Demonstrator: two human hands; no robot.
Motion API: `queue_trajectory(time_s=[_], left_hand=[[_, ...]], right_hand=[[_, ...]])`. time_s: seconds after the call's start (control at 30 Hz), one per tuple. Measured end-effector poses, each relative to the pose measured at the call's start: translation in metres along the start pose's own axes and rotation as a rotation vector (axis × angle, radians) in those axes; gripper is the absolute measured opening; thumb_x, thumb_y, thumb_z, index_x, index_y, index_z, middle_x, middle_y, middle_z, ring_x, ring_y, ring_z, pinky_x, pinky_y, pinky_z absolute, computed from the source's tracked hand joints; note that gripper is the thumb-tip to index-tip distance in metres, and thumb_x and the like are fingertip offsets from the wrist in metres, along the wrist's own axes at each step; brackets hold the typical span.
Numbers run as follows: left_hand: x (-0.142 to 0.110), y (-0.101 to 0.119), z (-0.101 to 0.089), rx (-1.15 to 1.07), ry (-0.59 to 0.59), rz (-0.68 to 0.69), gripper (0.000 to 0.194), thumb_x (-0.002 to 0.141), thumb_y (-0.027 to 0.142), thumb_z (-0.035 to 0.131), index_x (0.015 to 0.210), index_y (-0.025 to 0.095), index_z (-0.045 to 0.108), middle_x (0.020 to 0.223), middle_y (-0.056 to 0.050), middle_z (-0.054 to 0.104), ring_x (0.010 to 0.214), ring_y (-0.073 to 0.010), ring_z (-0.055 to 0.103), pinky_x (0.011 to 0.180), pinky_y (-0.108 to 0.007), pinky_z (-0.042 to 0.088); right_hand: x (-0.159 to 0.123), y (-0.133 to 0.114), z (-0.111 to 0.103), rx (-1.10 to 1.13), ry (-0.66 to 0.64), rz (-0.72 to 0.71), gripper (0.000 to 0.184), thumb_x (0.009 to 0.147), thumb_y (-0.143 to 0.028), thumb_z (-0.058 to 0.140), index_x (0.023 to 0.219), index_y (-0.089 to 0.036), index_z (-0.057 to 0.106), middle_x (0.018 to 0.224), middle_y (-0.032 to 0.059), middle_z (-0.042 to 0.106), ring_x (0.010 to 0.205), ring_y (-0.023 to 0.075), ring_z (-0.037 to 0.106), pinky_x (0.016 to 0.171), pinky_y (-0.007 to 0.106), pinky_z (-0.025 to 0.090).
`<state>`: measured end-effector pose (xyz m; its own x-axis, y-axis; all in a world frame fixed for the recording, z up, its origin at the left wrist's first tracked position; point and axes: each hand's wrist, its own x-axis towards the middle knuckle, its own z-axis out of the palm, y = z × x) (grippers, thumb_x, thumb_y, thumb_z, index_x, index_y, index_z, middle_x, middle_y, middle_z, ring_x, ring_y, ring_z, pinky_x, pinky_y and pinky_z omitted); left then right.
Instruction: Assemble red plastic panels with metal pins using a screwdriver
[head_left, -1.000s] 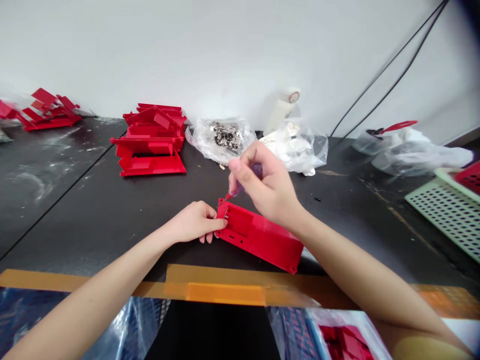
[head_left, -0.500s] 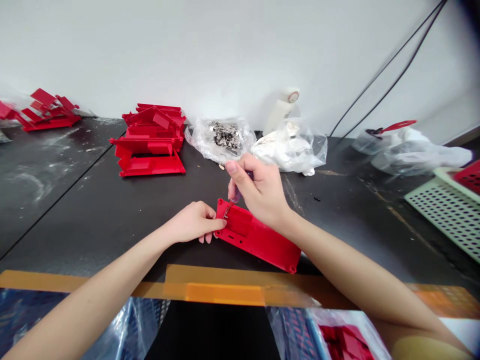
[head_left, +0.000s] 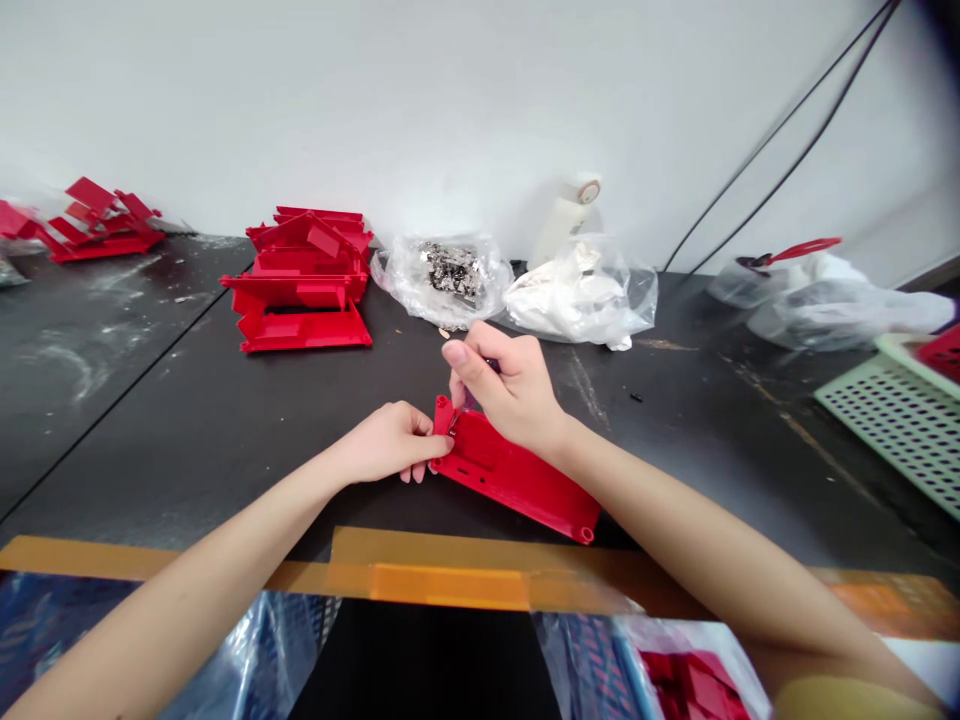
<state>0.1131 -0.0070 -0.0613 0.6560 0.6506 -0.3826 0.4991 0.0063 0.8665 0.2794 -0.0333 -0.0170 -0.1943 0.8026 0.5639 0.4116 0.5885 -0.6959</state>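
My right hand [head_left: 511, 390] has moved lower, gripping the small screwdriver [head_left: 490, 366] near the red plastic housing [head_left: 517, 482] on the desk [head_left: 187, 440]; my left hand [head_left: 384, 442] holds its end (firmly, so nothing slips).

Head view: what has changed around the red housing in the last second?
The right hand has moved down and toward the left end of the red plastic housing, bringing the purple-handled screwdriver onto that end, its shaft now mostly hidden by the fingers. The housing has turned slightly. The left hand keeps its hold; the stacked red parts and bag of metal parts stayed put.
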Motion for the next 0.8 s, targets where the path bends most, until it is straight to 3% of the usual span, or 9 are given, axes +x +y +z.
queue_trajectory(time_s=[0.23, 0.33, 0.4, 0.47, 0.53, 0.63, 0.8], left_hand=[[0.001, 0.002, 0.000, -0.022, 0.025, 0.026, 0.027, 0.071, 0.039, 0.064, 0.058, 0.018, 0.054, 0.051, 0.005, 0.051, 0.044, -0.0075, 0.044, 0.041, -0.018, 0.035], [-0.001, 0.006, 0.001, -0.047, 0.046, 0.045, 0.020, 0.069, 0.037, 0.065, 0.071, 0.018, 0.059, 0.063, 0.005, 0.054, 0.051, -0.0080, 0.047, 0.042, -0.018, 0.039], [-0.001, 0.007, 0.002, -0.074, 0.024, 0.021, 0.022, 0.070, 0.038, 0.064, 0.069, 0.017, 0.058, 0.057, 0.006, 0.052, 0.046, -0.0072, 0.045, 0.041, -0.018, 0.039], [-0.003, 0.007, 0.004, -0.098, -0.020, -0.025, 0.027, 0.070, 0.040, 0.064, 0.061, 0.016, 0.057, 0.049, 0.005, 0.051, 0.039, -0.0061, 0.042, 0.039, -0.018, 0.037], [-0.004, 0.007, 0.005, -0.132, -0.081, -0.085, 0.030, 0.069, 0.042, 0.066, 0.059, 0.015, 0.059, 0.047, 0.002, 0.056, 0.037, -0.0063, 0.045, 0.039, -0.018, 0.036], [-0.008, 0.007, 0.007, -0.212, -0.204, -0.191, 0.029, 0.066, 0.042, 0.073, 0.066, 0.013, 0.068, 0.054, -0.003, 0.065, 0.044, -0.0085, 0.055, 0.042, -0.017, 0.041], [-0.012, 0.011, 0.009, -0.259, -0.392, -0.273, 0.029, 0.071, 0.042, 0.073, 0.062, 0.015, 0.071, 0.057, -0.004, 0.069, 0.041, -0.0066, 0.053, 0.041, -0.016, 0.041]], right_hand=[[-0.006, -0.001, -0.004, 0.023, -0.036, 0.032, 0.037, 0.099, -0.046, 0.041, 0.071, -0.022, 0.037, 0.052, -0.0034, 0.060, 0.048, 0.0089, 0.056, 0.055, 0.023, 0.042], [-0.005, -0.003, -0.009, 0.145, -0.061, 0.206, 0.033, 0.093, -0.048, 0.053, 0.076, -0.021, 0.044, 0.056, -0.0028, 0.064, 0.045, 0.0076, 0.053, 0.050, 0.021, 0.040], [0.000, -0.004, -0.017, 0.273, -0.053, 0.356, 0.039, 0.086, -0.051, 0.062, 0.071, -0.019, 0.048, 0.058, -0.0008, 0.066, 0.039, 0.0055, 0.047, 0.041, 0.019, 0.035], [0.008, -0.006, -0.029, 0.383, 0.050, 0.416, 0.044, 0.080, -0.053, 0.069, 0.063, -0.017, 0.051, 0.059, 0.0004, 0.066, 0.035, 0.0035, 0.041, 0.034, 0.019, 0.028], [0.015, -0.012, -0.042, 0.450, 0.187, 0.406, 0.041, 0.076, -0.051, 0.074, 0.064, -0.017, 0.054, 0.062, -0.0003, 0.066, 0.036, 0.0032, 0.041, 0.032, 0.020, 0.028], [0.015, -0.026, -0.052, 0.443, 0.267, 0.366, 0.033, 0.076, -0.046, 0.077, 0.073, -0.019, 0.057, 0.068, -0.0019, 0.066, 0.038, 0.0041, 0.046, 0.033, 0.021, 0.034], [-0.007, -0.036, -0.031, 0.325, 0.328, 0.224, 0.041, 0.090, -0.047, 0.060, 0.062, -0.020, 0.048, 0.055, -0.0037, 0.061, 0.032, 0.0040, 0.043, 0.030, 0.022, 0.027]])
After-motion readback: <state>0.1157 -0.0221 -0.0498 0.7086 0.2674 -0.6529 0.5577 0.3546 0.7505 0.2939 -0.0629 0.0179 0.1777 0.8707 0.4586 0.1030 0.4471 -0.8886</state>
